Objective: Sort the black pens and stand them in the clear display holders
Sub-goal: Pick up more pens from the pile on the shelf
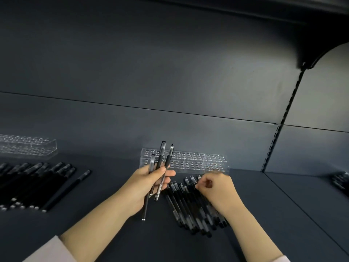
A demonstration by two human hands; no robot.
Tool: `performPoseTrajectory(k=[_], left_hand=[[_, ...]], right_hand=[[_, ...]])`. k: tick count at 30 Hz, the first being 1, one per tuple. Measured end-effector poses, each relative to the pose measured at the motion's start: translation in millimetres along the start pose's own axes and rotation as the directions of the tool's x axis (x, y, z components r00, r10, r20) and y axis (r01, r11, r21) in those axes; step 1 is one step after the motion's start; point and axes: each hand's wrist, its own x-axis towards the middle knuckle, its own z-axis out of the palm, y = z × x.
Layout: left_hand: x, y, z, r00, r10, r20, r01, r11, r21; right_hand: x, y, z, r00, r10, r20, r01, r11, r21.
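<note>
Pens (159, 173), three of them, are held fanned and upright in the closed left hand (145, 181), just in front of the clear holder (196, 162). Right hand (215, 188), fingers curled, pinches the top of one pen in the loose pile (190, 207) lying before the holder. More pens (34, 184) and a second holder (26, 147) lie well to the holder's left.

1. The left hand (145, 183) grips three pens (159, 173) upright, just in front of the clear holder (196, 161).
2. The right hand (217, 188) pinches at the pen pile (190, 203) lying before that holder.
3. Well left of the holder lie a second holder (28, 146) and a pen row (37, 184).
</note>
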Motion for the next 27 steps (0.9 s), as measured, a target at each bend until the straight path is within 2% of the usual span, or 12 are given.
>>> performPoseTrajectory(k=[4, 10, 12, 14, 16, 17, 21, 24, 25, 26, 27], left_hand=[[-1.0, 0.3, -4.0, 1.000, 0.014, 0.000, -0.014, 0.989, 0.146], [-1.5, -0.9, -4.3, 0.999, -0.004, 0.034, 0.001, 0.994, 0.111], [-2.3, -1.4, -3.4, 0.998, -0.012, 0.065, 0.005, 0.995, 0.097], [-5.1, -0.8, -1.7, 0.994, -0.024, 0.106, 0.012, 0.994, 0.106], [-8.6, -0.4, -0.7, 0.988, -0.028, 0.154, 0.009, 0.992, 0.123], [-10.0, -0.3, -0.8, 0.983, -0.028, 0.181, 0.005, 0.992, 0.126], [-11.7, -1.8, -3.9, 0.968, -0.037, 0.250, 0.008, 0.993, 0.116], [-10.1, -0.7, -7.2, 0.975, -0.052, 0.217, 0.040, 0.998, 0.058], [-9.8, 0.3, -9.0, 0.980, -0.063, 0.189, 0.055, 0.997, 0.048], [-9.0, 1.1, -11.3, 0.984, -0.074, 0.159, 0.068, 0.997, 0.042], [-7.9, 1.9, -13.8, 0.987, -0.083, 0.137, 0.078, 0.996, 0.036]], right_hand=[[0.8, -0.1, 1.4, 1.000, -0.003, -0.003, 0.003, 1.000, -0.028], [-0.5, -0.2, 5.3, 1.000, 0.003, -0.025, -0.006, 0.995, -0.095], [-1.6, -5.1, 5.1, 0.997, 0.006, -0.081, -0.005, 1.000, 0.017], [-3.3, -17.0, 2.7, 0.995, 0.072, -0.074, -0.048, 0.958, 0.283], [-4.1, -32.6, 2.1, 0.991, 0.128, 0.047, -0.132, 0.820, 0.557], [-4.5, -40.2, 3.2, 0.985, 0.139, 0.107, -0.175, 0.752, 0.635], [-3.4, -58.9, 12.5, 0.970, 0.123, 0.209, -0.241, 0.599, 0.764], [2.3, -65.4, 11.1, 0.973, 0.196, 0.122, -0.205, 0.496, 0.844], [5.0, -64.0, 8.2, 0.972, 0.226, 0.066, -0.177, 0.514, 0.840], [7.5, -61.1, 4.4, 0.971, 0.240, 0.012, -0.156, 0.591, 0.791], [10.1, -56.0, 1.2, 0.973, 0.230, -0.028, -0.148, 0.710, 0.689]])
